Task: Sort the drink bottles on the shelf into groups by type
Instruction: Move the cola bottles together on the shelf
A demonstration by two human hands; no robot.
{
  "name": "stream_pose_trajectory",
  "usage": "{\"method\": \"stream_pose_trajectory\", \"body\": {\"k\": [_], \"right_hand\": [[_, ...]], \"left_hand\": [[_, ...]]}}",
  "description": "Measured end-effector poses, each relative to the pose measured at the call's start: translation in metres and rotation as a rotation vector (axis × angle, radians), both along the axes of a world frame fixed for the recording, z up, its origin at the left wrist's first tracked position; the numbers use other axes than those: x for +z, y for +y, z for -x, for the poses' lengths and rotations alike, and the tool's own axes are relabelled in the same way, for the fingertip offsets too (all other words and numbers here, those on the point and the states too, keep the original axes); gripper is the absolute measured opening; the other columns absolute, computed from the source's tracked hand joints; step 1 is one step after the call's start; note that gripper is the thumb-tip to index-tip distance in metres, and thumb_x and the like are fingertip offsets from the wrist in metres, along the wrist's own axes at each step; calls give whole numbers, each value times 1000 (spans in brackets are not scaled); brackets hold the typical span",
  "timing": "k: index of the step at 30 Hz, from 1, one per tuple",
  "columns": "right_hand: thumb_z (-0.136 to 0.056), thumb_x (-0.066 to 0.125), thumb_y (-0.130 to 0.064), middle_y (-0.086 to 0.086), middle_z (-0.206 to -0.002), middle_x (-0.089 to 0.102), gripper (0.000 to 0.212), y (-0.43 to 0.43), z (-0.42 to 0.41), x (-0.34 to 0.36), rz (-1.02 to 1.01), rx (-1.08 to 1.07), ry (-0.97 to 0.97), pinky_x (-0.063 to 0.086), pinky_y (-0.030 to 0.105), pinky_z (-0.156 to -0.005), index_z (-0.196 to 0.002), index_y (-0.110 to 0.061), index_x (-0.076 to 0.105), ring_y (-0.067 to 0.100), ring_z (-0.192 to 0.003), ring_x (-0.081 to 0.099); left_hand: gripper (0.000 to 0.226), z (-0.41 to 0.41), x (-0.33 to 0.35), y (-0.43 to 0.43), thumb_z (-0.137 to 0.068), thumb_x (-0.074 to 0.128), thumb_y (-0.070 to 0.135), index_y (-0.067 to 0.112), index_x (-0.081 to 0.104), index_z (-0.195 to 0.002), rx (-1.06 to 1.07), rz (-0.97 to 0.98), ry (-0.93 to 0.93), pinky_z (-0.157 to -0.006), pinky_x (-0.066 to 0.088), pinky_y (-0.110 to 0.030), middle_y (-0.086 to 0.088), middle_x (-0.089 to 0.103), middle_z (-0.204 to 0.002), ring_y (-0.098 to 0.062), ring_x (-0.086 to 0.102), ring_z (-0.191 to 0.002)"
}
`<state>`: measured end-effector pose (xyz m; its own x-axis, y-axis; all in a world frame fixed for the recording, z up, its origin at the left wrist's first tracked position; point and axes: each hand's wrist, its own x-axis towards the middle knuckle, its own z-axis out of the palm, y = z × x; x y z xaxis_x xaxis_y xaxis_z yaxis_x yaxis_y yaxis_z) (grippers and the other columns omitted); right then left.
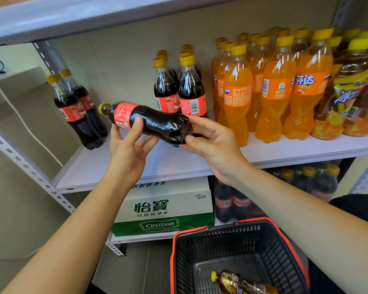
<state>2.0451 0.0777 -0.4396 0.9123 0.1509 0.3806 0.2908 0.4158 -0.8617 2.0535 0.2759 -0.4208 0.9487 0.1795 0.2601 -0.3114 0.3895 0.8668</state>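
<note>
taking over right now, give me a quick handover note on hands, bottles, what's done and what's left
Left grip holds a cola sideways above the shelf; right grip pinches its base.
Done: cola pair far left, cola group mid, orange sodas, teas right.
To do: stand this cola with its kind, maybe merge the cola lots; one tea lies in the basket.

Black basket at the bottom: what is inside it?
One yellow-capped tea bottle lies on its side in the basket; the picture's edge cuts off the basket's near part.
</note>
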Motion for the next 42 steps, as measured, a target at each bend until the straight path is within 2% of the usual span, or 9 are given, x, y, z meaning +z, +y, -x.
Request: {"method": "stream_pose_trajectory", "body": {"k": [3,9,18,23,28,31,34,39,42], "right_hand": [[-78,77,10,9,-114,75,54,-1,-2,-1,63,-69,-10,59,36,-90,-121,-22,69,25,-91,75],[-76,80,0,15,-113,74,45,-5,-4,-1,10,-8,17,59,51,-91,-118,-16,71,33,-103,73],[-92,68,-2,14,-108,76,26,-11,-5,-6,-5,45,24,61,39,-82,-116,-12,71,32,-102,73],[-96,58,7,13,-116,74,34,-7,-5,-8,155,80,92,60,39,-90,-123,-13,66,26,-108,71],[-81,83,-11,-1,-118,71,50,-8,-5,0,551,-56,-78,51,22,-94,-128,-13,64,10,-106,68],[-75,89,-27,-7,-122,68,66,-3,-5,4,655,-76,-165,53,25,-97,-134,-25,58,4,-110,66],[-72,91,-24,-7,-113,73,63,-1,-3,2,622,-83,-204,57,35,-94,-128,-22,61,6,-104,70],[-72,90,-10,-7,-107,75,56,-14,-1,-14,526,-22,-106,51,11,-80,-122,-16,65,0,-99,70],[-73,89,-8,-2,-112,76,54,-22,2,-26,504,52,-24,54,20,-89,-121,-17,66,7,-106,70]], "left_hand": [[69,0,0,-2,-96,68,22,12,33,-154,6,-19,4,-84,60,-33,-6,74,-118,-25,74,-108],[72,1,-1,-1,-94,70,24,16,32,-154,5,-48,12,-87,60,-36,-9,73,-124,-28,73,-112],[79,6,1,3,-92,72,21,22,26,-156,18,-142,-25,-91,60,-45,-12,69,-131,-37,69,-116],[96,11,6,7,-86,76,10,33,18,-160,130,-257,-96,-88,60,-50,-17,54,-148,-38,61,-128],[109,17,9,6,-84,81,2,38,14,-162,186,-410,-178,-83,62,-50,-1,61,-141,-19,66,-122],[112,22,8,-1,-83,82,1,37,10,-163,129,-520,-212,-82,63,-49,9,69,-130,-15,70,-113],[113,28,7,-11,-82,83,2,32,10,-164,39,-584,-263,-93,59,-53,4,58,-147,-26,64,-126],[75,34,11,-23,-91,77,24,33,35,-153,12,-567,-218,-82,61,-33,4,71,-125,-18,70,-114],[57,33,20,-21,-89,70,39,30,49,-142,39,-534,-197,-86,59,-35,-1,72,-125,-22,69,-116]]}}
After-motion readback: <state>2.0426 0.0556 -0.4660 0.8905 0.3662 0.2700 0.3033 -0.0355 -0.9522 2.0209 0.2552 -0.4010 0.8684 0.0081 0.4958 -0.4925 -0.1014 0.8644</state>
